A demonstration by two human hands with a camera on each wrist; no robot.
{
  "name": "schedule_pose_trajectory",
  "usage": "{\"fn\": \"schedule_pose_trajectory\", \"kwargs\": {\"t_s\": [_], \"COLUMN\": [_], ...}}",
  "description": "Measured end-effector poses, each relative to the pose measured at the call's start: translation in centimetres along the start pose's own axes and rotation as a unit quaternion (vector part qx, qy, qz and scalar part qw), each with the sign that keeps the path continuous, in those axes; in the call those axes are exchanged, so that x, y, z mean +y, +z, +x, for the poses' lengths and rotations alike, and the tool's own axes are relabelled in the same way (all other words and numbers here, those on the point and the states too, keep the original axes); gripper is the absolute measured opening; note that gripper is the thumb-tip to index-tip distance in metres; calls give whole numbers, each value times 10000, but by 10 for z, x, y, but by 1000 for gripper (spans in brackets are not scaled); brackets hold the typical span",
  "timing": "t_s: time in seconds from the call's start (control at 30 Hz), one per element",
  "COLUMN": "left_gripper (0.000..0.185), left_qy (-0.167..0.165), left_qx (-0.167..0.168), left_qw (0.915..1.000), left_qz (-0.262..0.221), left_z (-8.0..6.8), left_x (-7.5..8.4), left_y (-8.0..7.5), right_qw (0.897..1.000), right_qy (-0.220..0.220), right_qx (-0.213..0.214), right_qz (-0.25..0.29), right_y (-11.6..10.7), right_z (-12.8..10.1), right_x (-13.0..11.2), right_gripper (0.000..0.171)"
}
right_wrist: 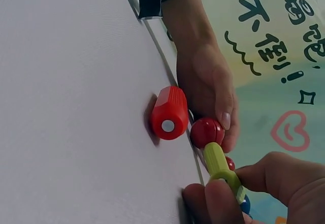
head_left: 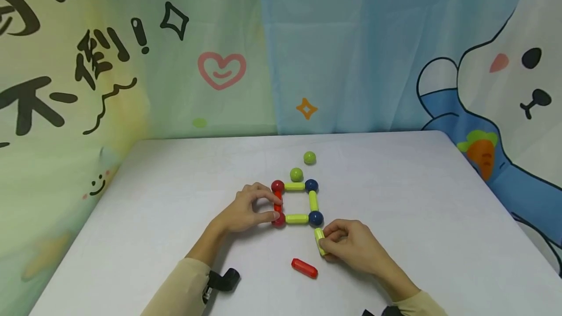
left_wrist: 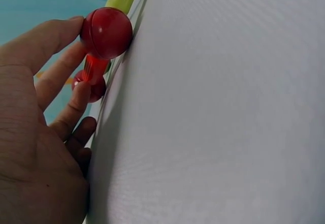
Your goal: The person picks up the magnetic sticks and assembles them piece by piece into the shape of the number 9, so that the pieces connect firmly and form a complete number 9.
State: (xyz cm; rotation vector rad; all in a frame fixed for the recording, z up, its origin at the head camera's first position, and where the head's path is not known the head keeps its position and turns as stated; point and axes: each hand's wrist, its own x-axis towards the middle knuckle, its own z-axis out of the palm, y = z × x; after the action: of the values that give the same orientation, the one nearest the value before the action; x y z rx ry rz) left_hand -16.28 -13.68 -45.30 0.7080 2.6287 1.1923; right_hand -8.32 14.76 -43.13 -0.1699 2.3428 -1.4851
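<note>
A square of magnetic rods and balls lies on the table, with red balls on its left and blue balls on its right. My left hand holds its left side, thumb on the near red ball and index finger by the red rod. My right hand pinches a yellow-green rod between thumb and fingers. One end of that rod points at the near blue ball, close below it. Yellow-green rods form the top, right and bottom sides.
A loose red rod lies in front of the square, its silver end facing the right wrist camera. Two green balls sit behind the square. A printed curtain hangs beyond the white table.
</note>
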Motion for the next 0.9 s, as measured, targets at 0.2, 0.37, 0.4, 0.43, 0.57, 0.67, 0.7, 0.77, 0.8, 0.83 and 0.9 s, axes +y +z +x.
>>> {"fn": "schedule_pose_trajectory", "kwargs": {"t_s": [0.2, 0.37, 0.4, 0.43, 0.57, 0.67, 0.7, 0.77, 0.8, 0.83, 0.9], "left_gripper": [25, 26, 26, 26, 25, 25, 25, 25, 25, 25, 25], "left_qy": [29, 56, 53, 52, 82, 112, 122, 138, 129, 129, 130], "left_qx": [14, 33, 35, 41, 56, 72, 78, 82, 76, 76, 80], "left_qw": [10000, 10000, 10000, 10000, 9999, 9999, 9999, 9999, 9999, 9999, 9999], "left_qz": [4, -19, -23, -23, -44, -56, -53, -64, -61, -62, -60], "left_z": [0, 1, 1, 1, 1, 1, 1, 0, 0, 0, 0], "left_x": [-2, -4, -4, -4, -3, -3, -3, -3, -3, -3, -4], "left_y": [0, 0, 0, 0, -1, -1, -1, -1, -1, -1, -1], "right_qw": [9991, 9980, 9978, 9974, 9956, 9947, 9947, 9947, 9949, 9951, 9953], "right_qy": [253, 336, 362, 384, 475, 491, 489, 482, 483, 474, 436], "right_qx": [343, 496, 523, 566, 757, 847, 856, 850, 825, 798, 730], "right_qz": [-81, -194, -195, -215, -298, -309, -306, -307, -314, -344, -455], "right_y": [8, 12, 13, 13, 14, 15, 15, 15, 15, 15, 14], "right_z": [4, 7, 8, 8, 8, 8, 8, 9, 10, 10, 11], "right_x": [-1, -3, -3, -3, -4, -4, -4, -4, -4, -4, -4], "right_gripper": [24, 23, 23, 23, 21, 20, 20, 19, 19, 19, 18]}}
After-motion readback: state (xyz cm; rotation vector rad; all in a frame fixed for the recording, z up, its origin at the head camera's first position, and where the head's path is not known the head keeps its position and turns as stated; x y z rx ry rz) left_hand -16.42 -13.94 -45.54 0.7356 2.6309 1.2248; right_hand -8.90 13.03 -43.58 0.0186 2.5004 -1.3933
